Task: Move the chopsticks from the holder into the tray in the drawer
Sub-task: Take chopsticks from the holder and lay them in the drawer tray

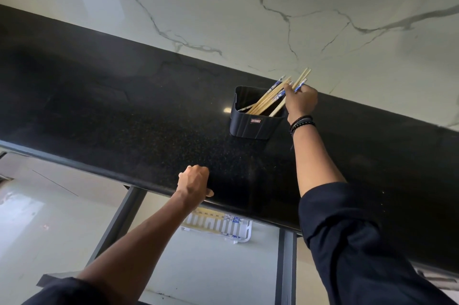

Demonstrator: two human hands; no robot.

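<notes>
Bamboo chopsticks (pixel 269 97), some blue-patterned, lean rightward in dark square holder (pixel 253 122) near countertop's back edge; white tray (pixel 244 230) below front edge.

The holder (pixel 253 116) stands on the countertop (pixel 124 106), towards the wall (pixel 248 6) behind it. The chopsticks (pixel 270 98) sit in the holder, leaning out to its right, where the right hand (pixel 301 101) meets their upper ends. Nearer than the holder and to its left, the left hand (pixel 193 181) rests on the countertop's front edge. Below that edge lies the tray (pixel 218 226) (partly hidden by the counter) in the drawer (pixel 173 255).
</notes>
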